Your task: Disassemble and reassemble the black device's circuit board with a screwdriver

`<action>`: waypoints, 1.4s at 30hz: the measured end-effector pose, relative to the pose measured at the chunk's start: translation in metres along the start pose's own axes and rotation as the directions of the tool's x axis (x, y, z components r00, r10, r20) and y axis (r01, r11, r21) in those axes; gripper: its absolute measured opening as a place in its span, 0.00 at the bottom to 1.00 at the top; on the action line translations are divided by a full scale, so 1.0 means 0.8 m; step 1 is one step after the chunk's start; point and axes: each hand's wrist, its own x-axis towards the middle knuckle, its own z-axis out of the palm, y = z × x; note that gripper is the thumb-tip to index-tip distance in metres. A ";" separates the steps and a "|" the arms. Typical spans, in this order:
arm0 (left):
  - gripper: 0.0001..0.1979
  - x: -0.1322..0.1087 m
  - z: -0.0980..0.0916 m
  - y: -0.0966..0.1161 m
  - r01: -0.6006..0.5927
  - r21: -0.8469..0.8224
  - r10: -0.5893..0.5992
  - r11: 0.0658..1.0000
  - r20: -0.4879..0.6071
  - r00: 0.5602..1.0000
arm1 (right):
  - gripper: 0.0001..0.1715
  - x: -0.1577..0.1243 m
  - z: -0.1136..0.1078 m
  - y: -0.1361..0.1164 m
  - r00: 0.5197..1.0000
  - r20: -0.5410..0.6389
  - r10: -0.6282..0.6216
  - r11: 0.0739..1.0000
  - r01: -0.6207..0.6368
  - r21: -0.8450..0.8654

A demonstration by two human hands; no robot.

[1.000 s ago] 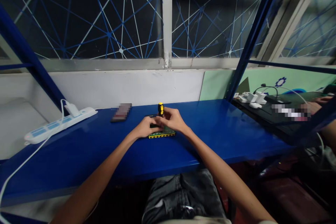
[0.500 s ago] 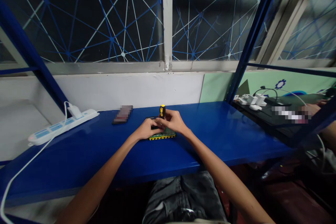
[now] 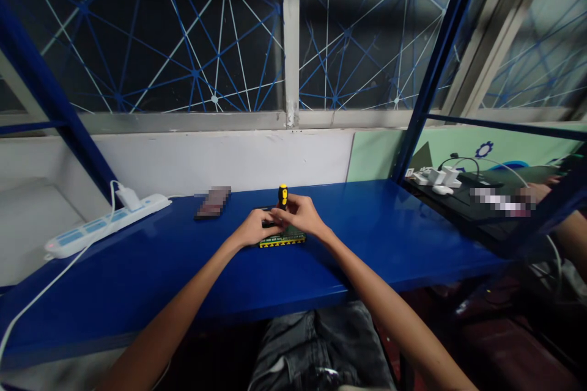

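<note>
A screwdriver (image 3: 283,196) with a black and yellow handle stands upright, its lower end hidden by my fingers. My right hand (image 3: 302,215) is closed around it, thumb and fingers at the lower part of the handle. My left hand (image 3: 253,228) comes in from the other side, its fingers drawn together near the screwdriver's lower end; what they grip is hidden. Under both hands lies a flat green piece (image 3: 293,236) with a yellow-and-black patterned front edge, resting on the blue table (image 3: 376,226). A dark part shows behind it, mostly covered.
At the left is a white power strip (image 3: 105,226) with a plug and a trailing cable. A blurred-out phone-like thing (image 3: 213,203) lies left of my hands. White chargers (image 3: 443,177) stand on a dark surface at the right, near another person's hand (image 3: 534,195).
The view has shifted slightly. My hands remain at the screwdriver and the green piece, with the screwdriver's handle turned a little.
</note>
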 end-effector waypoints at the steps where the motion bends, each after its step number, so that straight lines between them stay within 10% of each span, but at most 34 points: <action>1: 0.09 0.001 0.000 -0.001 0.012 -0.008 -0.012 1.000 -0.007 1.000 | 0.18 0.000 0.000 0.000 1.000 -0.003 -0.002 1.000 0.002 0.004; 42: 0.08 -0.001 0.000 0.001 -0.029 0.000 0.029 1.000 0.028 0.999 | 0.17 -0.001 -0.002 -0.005 1.000 -0.015 0.009 1.000 -0.009 0.023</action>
